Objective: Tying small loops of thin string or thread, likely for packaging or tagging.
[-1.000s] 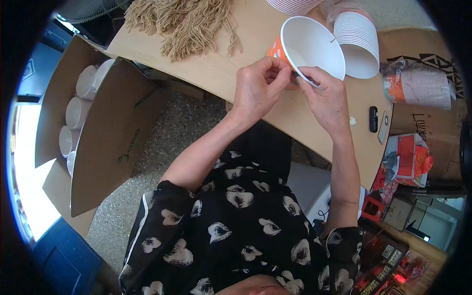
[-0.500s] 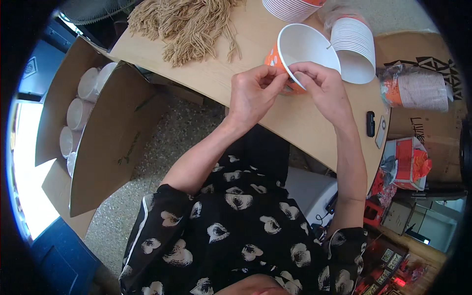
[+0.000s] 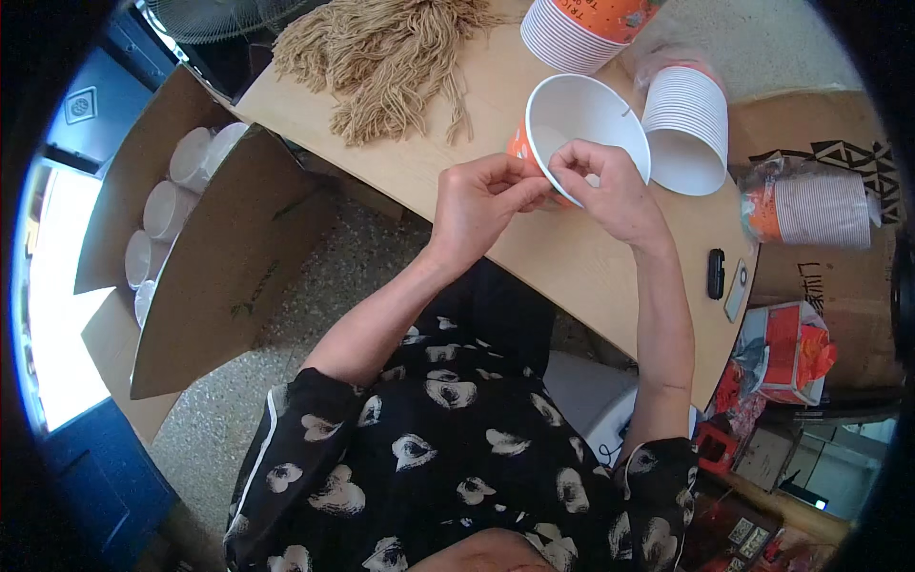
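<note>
Beyond the patterned black sleeves, the left hand [image 3: 481,205] has thumb and fingertips pressed together against the outside of an orange-and-white paper bucket [image 3: 581,110] near its rim, while the right hand [image 3: 610,186] has its own drawn into a pinch at the near side of its mouth, though what lies between them cannot be told. The bucket is tilted, its white inside showing, above the worktop [image 3: 572,276]. Farther off lie a nested bucket stack [image 3: 688,124], beige stringy strands [image 3: 391,76] and another orange-and-white stack [image 3: 591,29].
</note>
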